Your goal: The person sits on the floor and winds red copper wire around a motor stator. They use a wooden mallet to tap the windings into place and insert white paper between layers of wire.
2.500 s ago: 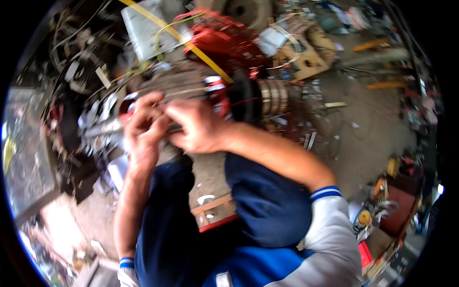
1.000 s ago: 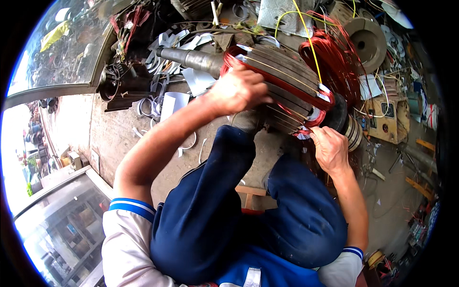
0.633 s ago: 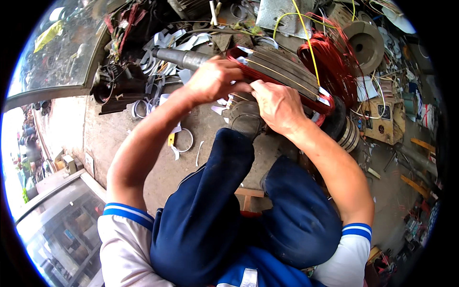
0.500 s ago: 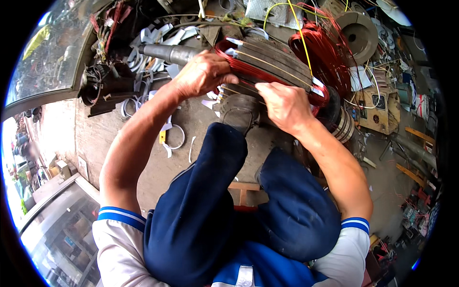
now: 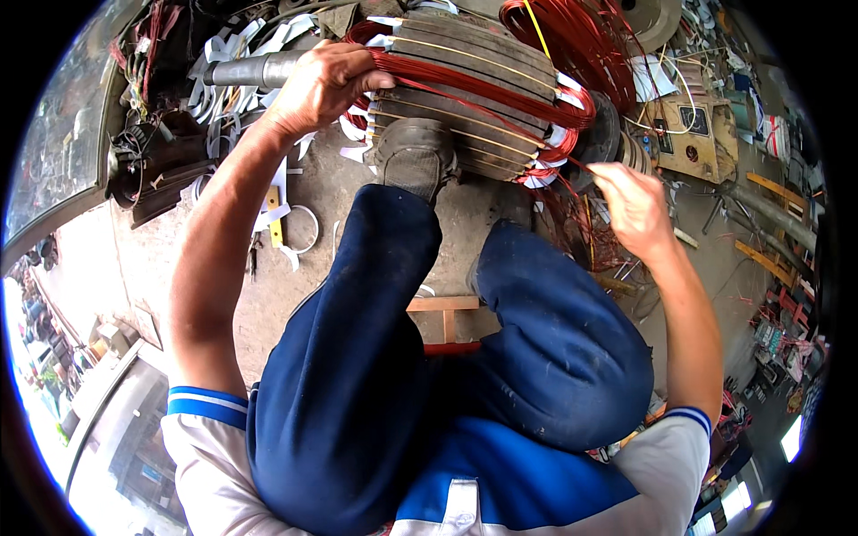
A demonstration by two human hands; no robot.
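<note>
A large grey motor rotor (image 5: 474, 45) with slots, pale slot strips and white paper tabs lies crosswise in front of me. Along its near side stretches a bundle of red enamelled copper wire (image 5: 478, 80). My left hand (image 5: 326, 85) is closed on the bundle at the rotor's left end, thumb toward me, beside the steel shaft (image 5: 255, 71). Past the right end, my right hand (image 5: 633, 204) pinches a thin red wire strand that leads back to the winding. My dark shoe (image 5: 416, 152) rests against the rotor's near side.
A big loose coil of red wire (image 5: 581, 45) lies beyond the rotor's right end. White paper strips (image 5: 290, 31) are strewn at the far left. A wooden box (image 5: 697, 143) stands at right, and a yellow object (image 5: 274, 219) lies on the floor.
My right hand has moved from the rotor's near face to beyond its right end, now pinching a strand. My left hand stays at the left end. The whole view has shifted.
</note>
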